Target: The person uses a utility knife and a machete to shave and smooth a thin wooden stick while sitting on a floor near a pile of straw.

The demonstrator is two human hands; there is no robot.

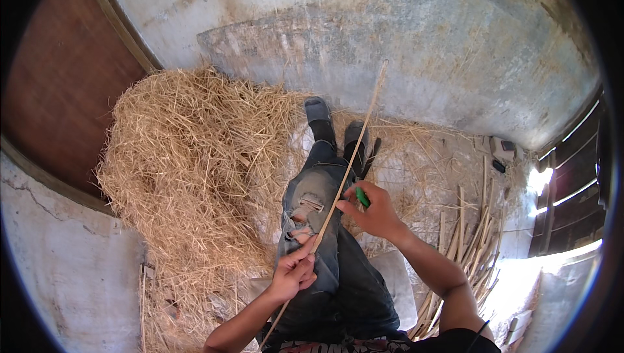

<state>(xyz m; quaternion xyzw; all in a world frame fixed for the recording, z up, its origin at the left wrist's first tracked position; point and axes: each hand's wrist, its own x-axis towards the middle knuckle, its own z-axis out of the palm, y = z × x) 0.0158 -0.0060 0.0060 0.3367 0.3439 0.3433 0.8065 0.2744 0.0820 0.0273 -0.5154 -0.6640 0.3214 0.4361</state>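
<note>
A long, thin tan bamboo strip [355,151] slants across my outstretched legs, its far tip near the wall and its lower end by my waist. My left hand [292,275] is closed around it over my thigh, with the thumb and fingers pinching it. My right hand [377,211] grips a small green object [361,197], perhaps a tool handle; most of it is hidden by the fingers, and no blade can be made out. The right thumb and fingertips are close to the strip's middle; whether they touch it I cannot tell.
A big heap of straw [188,151] lies left of my legs. Several wooden sticks [478,236] are piled at the right. Ahead rises a stained plaster wall [390,41]; a brown door panel [71,74] is at the left. Small dark items [499,166] sit in the far right corner.
</note>
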